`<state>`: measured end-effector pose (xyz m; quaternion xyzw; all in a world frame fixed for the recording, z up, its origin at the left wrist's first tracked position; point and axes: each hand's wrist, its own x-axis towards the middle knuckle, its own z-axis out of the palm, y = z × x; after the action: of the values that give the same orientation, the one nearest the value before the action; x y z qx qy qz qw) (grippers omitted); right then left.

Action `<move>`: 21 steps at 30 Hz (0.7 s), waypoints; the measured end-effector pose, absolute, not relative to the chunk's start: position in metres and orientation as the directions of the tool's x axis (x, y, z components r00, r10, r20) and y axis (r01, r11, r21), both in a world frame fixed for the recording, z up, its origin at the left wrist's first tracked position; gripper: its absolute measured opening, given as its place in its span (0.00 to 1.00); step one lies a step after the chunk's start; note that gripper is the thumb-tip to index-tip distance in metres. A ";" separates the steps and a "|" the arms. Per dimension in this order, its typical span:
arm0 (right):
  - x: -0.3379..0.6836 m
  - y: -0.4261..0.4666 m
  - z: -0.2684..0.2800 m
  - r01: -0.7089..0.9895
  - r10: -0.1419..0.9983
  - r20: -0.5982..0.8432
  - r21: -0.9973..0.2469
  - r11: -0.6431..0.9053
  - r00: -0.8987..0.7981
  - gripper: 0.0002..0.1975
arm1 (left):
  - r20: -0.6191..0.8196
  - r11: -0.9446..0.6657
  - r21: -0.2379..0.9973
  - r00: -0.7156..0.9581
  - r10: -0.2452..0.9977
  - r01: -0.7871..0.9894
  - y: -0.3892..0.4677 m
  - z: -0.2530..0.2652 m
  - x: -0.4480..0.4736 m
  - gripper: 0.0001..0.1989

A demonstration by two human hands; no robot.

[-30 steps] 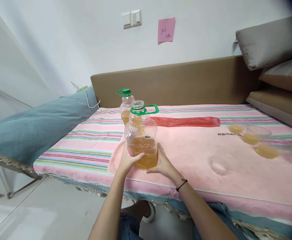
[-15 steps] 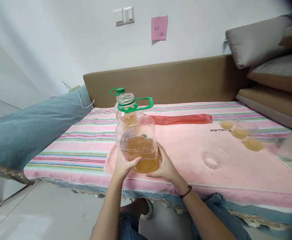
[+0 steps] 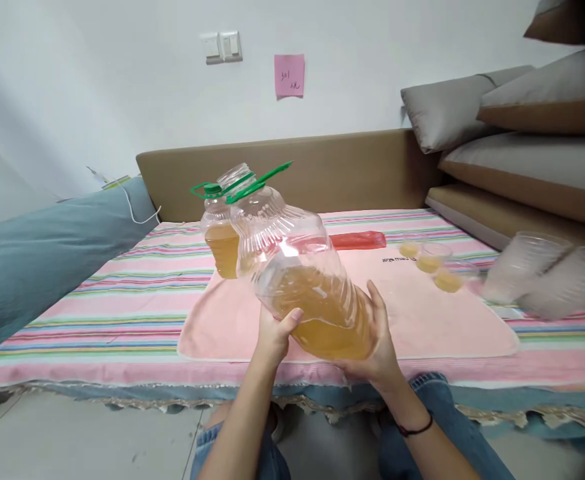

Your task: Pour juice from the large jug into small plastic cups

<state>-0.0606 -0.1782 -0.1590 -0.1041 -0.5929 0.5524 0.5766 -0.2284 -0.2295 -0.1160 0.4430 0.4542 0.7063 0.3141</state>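
Cradling a clear ribbed plastic jug (image 3: 305, 307) low on its body, the person has both hands occupied: the left hand (image 3: 273, 333) lays its thumb across the front, its other fingers hidden, while the right hand (image 3: 379, 343) curves around the far side, fingers spread against the wall. A dark cord bracelet (image 3: 415, 429) circles the right wrist. The jug leans above the front of the pink mat (image 3: 422, 337), its uncapped mouth up and to the left, amber liquid in its lower part; whether its base touches cloth I can't tell. Nothing flows from it. Past it, to the right, three clear cups (image 3: 428, 264) each hold some amber liquid, so I'd judge those portions done, with plenty left in the jug. Near them lie blurred bundles (image 3: 527, 267), seemingly stacked cups, unused. Farther back, on the left, stands a second jug (image 3: 222, 248), partly filled and green-capped. Behind lie a red plastic roll (image 3: 359, 241) and the brown backrest (image 3: 347, 153).
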 end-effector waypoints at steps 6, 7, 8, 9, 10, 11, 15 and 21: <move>-0.024 -0.185 -0.165 -0.472 0.810 0.556 -0.774 0.423 -0.187 0.63 | 0.322 -0.406 0.899 -0.382 0.866 -0.164 -0.210 -0.113 -0.173 0.40; -0.018 -0.187 -0.166 -0.474 0.821 0.541 -0.780 0.408 -0.184 0.61 | 0.319 -0.409 0.892 -0.372 0.871 -0.191 -0.207 -0.113 -0.165 0.39; -0.013 -0.190 -0.168 -0.486 0.832 0.526 -0.781 0.392 -0.176 0.60 | 0.316 -0.412 0.884 -0.365 0.876 -0.222 -0.204 -0.114 -0.157 0.39; -0.008 -0.193 -0.169 -0.502 0.845 0.512 -0.778 0.379 -0.156 0.58 | 0.311 -0.413 0.875 -0.358 0.880 -0.254 -0.202 -0.114 -0.149 0.39; -0.003 -0.195 -0.171 -0.517 0.859 0.494 -0.774 0.365 -0.134 0.57 | 0.306 -0.412 0.865 -0.349 0.886 -0.287 -0.200 -0.115 -0.142 0.39; 0.001 -0.197 -0.173 -0.532 0.874 0.472 -0.773 0.346 -0.117 0.58 | 0.303 -0.411 0.855 -0.340 0.890 -0.316 -0.199 -0.115 -0.135 0.39; 0.020 -0.197 -0.184 -0.551 0.884 0.466 -0.750 0.366 -0.047 0.68 | 0.311 -0.407 0.817 -0.282 0.908 -0.408 -0.196 -0.114 -0.109 0.37; 0.053 -0.203 -0.203 -0.364 0.827 0.551 -0.751 0.551 0.116 0.69 | 0.304 -0.306 0.796 -0.093 0.948 -0.522 -0.195 -0.119 -0.082 0.39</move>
<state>0.0527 -0.2034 -0.2032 -0.2237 -0.5174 0.4176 0.7126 -0.0822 -0.1953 -0.1190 0.4151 0.2566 0.6935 0.5300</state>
